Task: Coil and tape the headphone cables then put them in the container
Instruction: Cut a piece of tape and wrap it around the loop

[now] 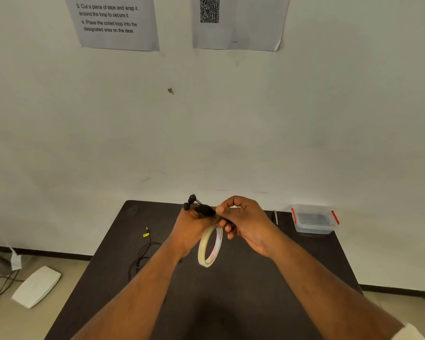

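Hands working a coiled headphone cable above the desk.
Left hand is gripping the coil; right hand is pinching it, tape roll dangling beneath; container is sitting at the far right corner.

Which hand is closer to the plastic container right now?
Right. The right hand is raised over the table middle, nearer the container at the far right corner. The left hand, holding the coiled earphones, sits farther left.

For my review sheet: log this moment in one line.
left hand grips coiled earphones | right hand wraps tape | tape roll dangling | container open
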Demonstrator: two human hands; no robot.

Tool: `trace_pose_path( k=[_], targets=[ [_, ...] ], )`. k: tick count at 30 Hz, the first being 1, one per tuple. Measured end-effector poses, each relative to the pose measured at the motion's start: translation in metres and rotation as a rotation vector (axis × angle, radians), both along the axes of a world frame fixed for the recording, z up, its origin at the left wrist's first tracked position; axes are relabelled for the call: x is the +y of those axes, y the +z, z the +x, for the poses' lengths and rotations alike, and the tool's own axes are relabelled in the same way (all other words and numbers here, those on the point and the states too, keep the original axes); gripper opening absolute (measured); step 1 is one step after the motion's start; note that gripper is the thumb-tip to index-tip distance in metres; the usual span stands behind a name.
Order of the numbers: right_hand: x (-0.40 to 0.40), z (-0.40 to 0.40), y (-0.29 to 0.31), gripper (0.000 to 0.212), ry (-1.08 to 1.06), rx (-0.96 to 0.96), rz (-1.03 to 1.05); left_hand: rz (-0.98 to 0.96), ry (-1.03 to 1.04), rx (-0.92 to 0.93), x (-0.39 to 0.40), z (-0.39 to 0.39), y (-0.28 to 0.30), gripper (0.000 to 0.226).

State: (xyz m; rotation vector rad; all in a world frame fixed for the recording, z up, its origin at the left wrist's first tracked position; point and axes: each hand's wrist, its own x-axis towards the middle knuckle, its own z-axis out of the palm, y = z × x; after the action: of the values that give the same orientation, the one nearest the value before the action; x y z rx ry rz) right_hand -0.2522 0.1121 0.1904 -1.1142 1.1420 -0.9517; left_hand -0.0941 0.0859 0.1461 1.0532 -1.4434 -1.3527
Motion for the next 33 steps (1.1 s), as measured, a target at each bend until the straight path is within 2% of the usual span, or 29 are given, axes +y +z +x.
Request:
trace_pose_path(
  k=[4, 9, 12, 15, 17, 22, 26, 29, 33],
  targets=[
    [0.001, 0.000, -0.003, 0.027, 0.043, 0.299, -0.211, 0.096, 0.087, -0.029, -0.003, 0.002, -0.005, 0.015],
    [-0.004, 0.000, -0.008, 0.016, -0.036, 0.497, -0.395, 0.049, 0.093, -0.016, 0.000, -0.002, -0.004, 0.006],
    [-0.004, -0.003, -0.012, 0.014, -0.019, 0.634, -0.535, 0.038, 0.075, -0.006, 0.004, -0.004, -0.003, 0.019],
    [-0.007, -0.008, -0.014, 0.016, -0.010, 0.694, -0.557, 0.054, 0.047, 0.024, 0.007, -0.006, -0.002, 0.014],
    [-0.008, -0.007, -0.015, 0.014, -0.040, 0.613, -0.453, 0.049, 0.029, 0.026, 0.008, -0.006, -0.002, 0.011],
    [-0.011, -0.003, -0.014, 0.014, -0.181, 0.182, -0.091, 0.074, 0.005, 0.052, 0.008, -0.004, -0.007, 0.011],
    [-0.014, -0.001, -0.013, 0.014, -0.229, -0.053, 0.130, 0.031, 0.010, -0.074, 0.011, -0.002, -0.015, 0.012],
    [-0.016, -0.004, -0.015, 0.012, -0.208, -0.196, 0.338, 0.018, 0.028, -0.035, 0.012, -0.005, -0.017, 0.009],
    [-0.021, -0.013, -0.024, 0.008, -0.166, -0.260, 0.433, 0.066, 0.065, 0.042, 0.013, -0.013, -0.025, 0.015]
  ],
)
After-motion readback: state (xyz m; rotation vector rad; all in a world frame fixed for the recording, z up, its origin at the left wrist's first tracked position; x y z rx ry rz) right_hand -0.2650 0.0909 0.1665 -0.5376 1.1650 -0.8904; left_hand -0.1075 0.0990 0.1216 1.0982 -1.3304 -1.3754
